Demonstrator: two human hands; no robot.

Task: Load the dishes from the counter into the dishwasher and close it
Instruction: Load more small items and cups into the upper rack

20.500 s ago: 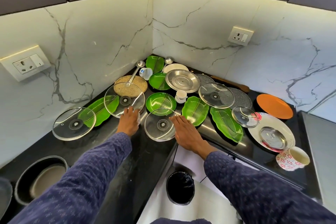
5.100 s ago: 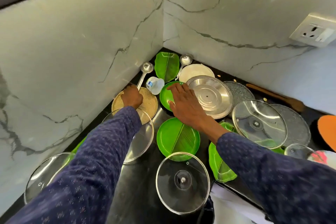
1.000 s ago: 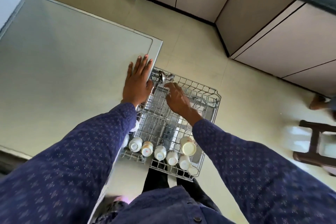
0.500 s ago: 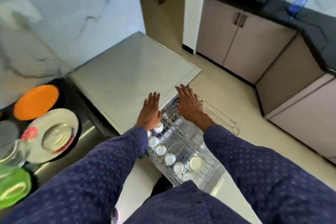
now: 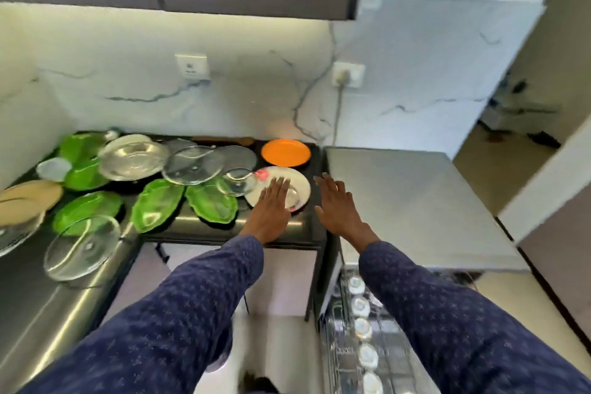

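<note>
Dishes crowd the black counter (image 5: 311, 227): several green leaf-shaped plates (image 5: 156, 203), glass lids (image 5: 192, 165), a steel plate (image 5: 132, 158), an orange plate (image 5: 285, 152) and a white floral plate (image 5: 302, 184) with a small lid on it. My left hand (image 5: 271, 205) hovers over the white plate with fingers straight and holds nothing. My right hand (image 5: 335, 205) is spread flat above the counter's right edge, also bare. The pulled-out dishwasher rack (image 5: 361, 329) at the lower right carries several white cups.
The dishwasher's grey top (image 5: 409, 201) lies to the right of the counter. A large glass lid (image 5: 81, 248) leans on the steel surface at the left. Marble wall with two sockets (image 5: 192, 66) stands behind. A doorway opens at the far right.
My view has swung from the dishwasher rack back to the counter. Both hands left the rack and now reach over the white floral plate and counter edge.
</note>
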